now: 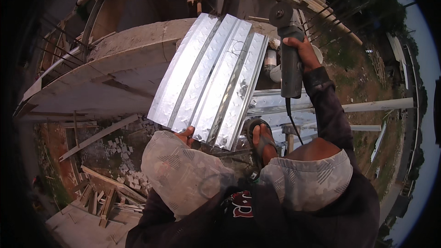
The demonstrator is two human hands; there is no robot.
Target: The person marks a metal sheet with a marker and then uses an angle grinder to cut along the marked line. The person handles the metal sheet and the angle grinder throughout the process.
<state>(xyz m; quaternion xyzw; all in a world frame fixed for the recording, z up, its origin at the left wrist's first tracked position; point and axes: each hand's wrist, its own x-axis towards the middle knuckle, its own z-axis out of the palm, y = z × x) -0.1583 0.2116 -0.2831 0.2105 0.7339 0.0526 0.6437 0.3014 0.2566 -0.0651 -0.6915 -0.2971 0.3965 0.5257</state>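
Metal sheet [209, 80] gleams mid-frame — left hand [186, 136], partly hidden, clasps its lower edge — and the right hand [305, 52] wraps round a grinder [290, 66], upper right of the frame.

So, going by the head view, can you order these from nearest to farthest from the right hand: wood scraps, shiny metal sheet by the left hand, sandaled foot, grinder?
From the right hand:
1. Grinder, in its grip.
2. Metal sheet, to the left.
3. Sandaled foot, lower down.
4. Wood scraps, far lower left.
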